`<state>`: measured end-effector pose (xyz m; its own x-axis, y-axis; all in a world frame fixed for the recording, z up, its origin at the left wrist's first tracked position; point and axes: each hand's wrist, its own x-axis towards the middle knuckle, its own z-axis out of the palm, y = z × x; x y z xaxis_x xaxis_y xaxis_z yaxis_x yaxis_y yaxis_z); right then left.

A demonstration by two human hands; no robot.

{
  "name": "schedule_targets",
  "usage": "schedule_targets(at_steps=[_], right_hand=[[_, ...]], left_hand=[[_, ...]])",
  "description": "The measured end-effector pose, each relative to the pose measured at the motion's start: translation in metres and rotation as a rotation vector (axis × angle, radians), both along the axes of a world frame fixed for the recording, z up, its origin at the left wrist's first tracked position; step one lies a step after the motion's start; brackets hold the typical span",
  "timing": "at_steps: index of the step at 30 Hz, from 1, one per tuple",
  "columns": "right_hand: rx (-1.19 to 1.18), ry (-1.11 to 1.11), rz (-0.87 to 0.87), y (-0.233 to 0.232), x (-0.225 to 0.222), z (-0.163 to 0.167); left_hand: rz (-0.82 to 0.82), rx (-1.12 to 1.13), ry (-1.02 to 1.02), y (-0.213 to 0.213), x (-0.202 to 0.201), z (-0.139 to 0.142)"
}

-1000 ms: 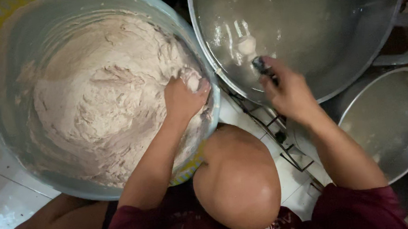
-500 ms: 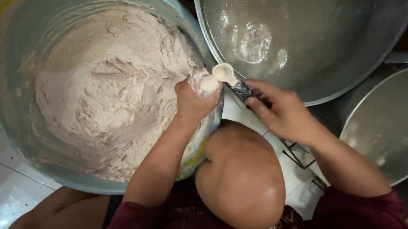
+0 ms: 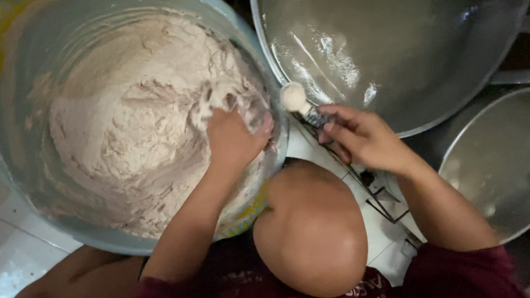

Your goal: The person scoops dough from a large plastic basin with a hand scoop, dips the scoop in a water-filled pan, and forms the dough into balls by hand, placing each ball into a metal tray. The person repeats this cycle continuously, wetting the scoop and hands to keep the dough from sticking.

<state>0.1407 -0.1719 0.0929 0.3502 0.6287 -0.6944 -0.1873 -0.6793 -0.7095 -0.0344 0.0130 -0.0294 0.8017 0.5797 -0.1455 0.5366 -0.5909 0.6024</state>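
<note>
We see our left hand (image 3: 230,136) sunk into the pale, sticky dough (image 3: 134,114), fingers curled closed around a clump of it near the right wall of the big grey-blue tub (image 3: 7,140). The dough fills most of that tub and rises in rough folds toward its far side. Our right hand (image 3: 362,138) is closed around the handle of a small spoon (image 3: 296,99), whose round bowl carries a pale lump and sits just beside the tub's rim, over the edge of a wide metal wok (image 3: 405,42). The wok's inside gleams with a wet sheen. A second metal bowl (image 3: 511,164) lies to the right of our right forearm. Under that arm, a wire rack (image 3: 378,197) rests on the white tabletop (image 3: 8,257).
</note>
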Motion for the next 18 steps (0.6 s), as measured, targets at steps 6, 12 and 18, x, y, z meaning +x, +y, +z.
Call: schedule_targets(at_steps=[6,12,18], right_hand=[[-0.120,-0.124,-0.262,-0.021,0.041,-0.039],[-0.256,-0.849,0.100,-0.033,0.060,-0.064],[-0.332,-0.898,0.028,-0.018,0.056,-0.024]], left_hand=[[0.105,-0.042,0.073,0.010,-0.008,-0.017],[0.099,-0.377,-0.254,0.008,0.003,0.007],[0.076,-0.312,-0.196,0.007,0.011,0.018]])
